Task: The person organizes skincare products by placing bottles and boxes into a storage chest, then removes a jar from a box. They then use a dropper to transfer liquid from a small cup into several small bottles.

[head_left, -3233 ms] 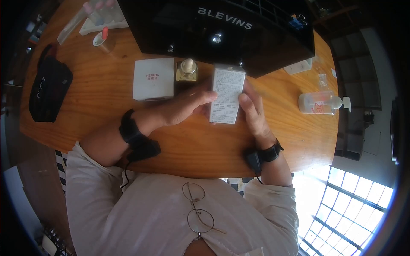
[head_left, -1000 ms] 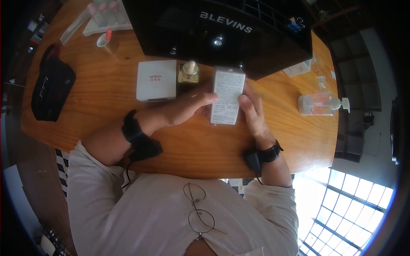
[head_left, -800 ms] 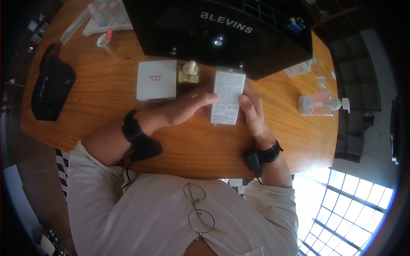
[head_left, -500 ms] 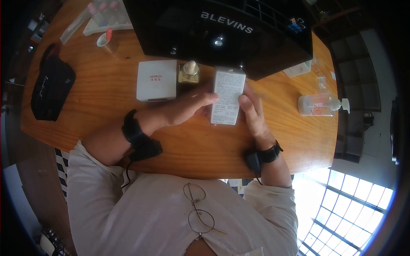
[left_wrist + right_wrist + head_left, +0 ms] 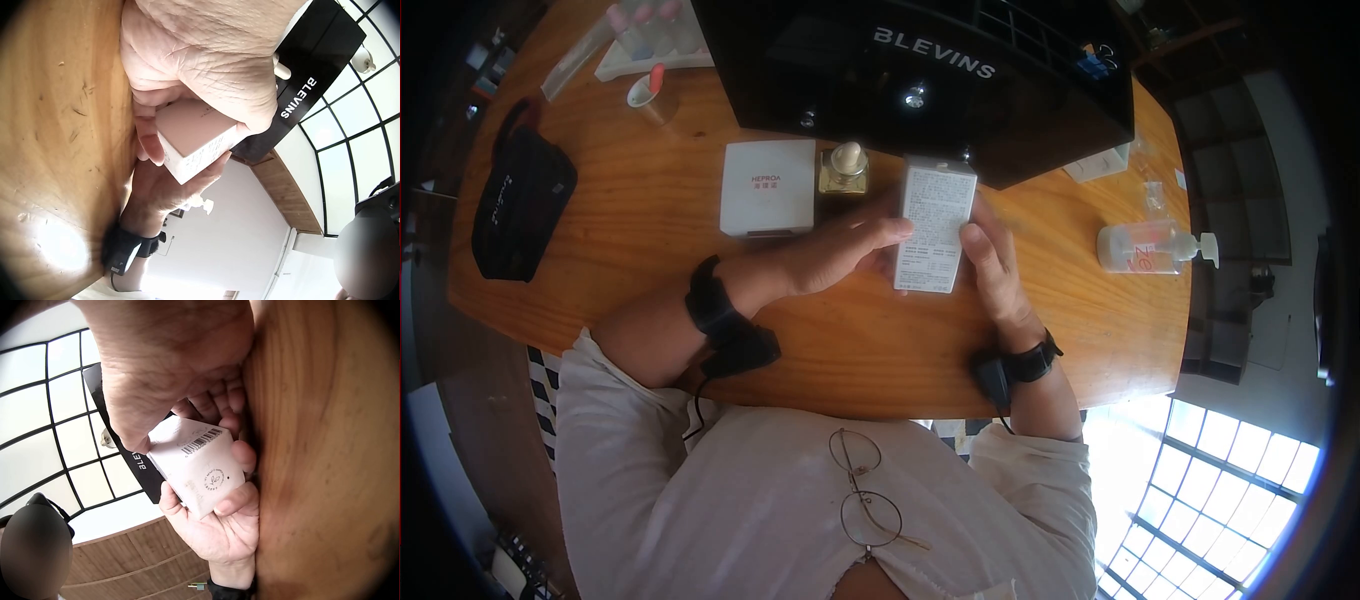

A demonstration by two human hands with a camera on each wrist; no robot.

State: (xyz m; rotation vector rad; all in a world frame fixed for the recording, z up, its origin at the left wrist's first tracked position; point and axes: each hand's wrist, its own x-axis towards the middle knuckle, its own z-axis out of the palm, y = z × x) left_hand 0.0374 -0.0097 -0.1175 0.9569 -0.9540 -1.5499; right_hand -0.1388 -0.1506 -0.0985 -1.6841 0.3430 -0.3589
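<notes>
Both hands hold a tall white carton (image 5: 935, 230), tilted so that a side covered in small print faces up. My left hand (image 5: 835, 258) grips its left side, the thumb lying on the printed face and the other fingers behind. On the opposite side my right hand (image 5: 998, 270) keeps its thumb along the edge, its fingers mostly hidden behind the carton. The right wrist view shows a barcode and a round leaf mark on the carton (image 5: 203, 469). Just beyond the left hand are a flat white HEPROA box (image 5: 767, 188) and a gold bottle with a pale rounded cap (image 5: 845, 168).
A large black BLEVINS case (image 5: 920, 80) stands at the back of the wooden table (image 5: 850, 370). To the right lies a clear pump bottle (image 5: 1142, 247). At the left are a black pouch (image 5: 525, 205), a small cup (image 5: 648, 103) and a white tray (image 5: 662, 65) of small bottles.
Hands and carton keep the same pose throughout. The head view has shifted slightly, so the table items sit a little further right than in the oldest frame.
</notes>
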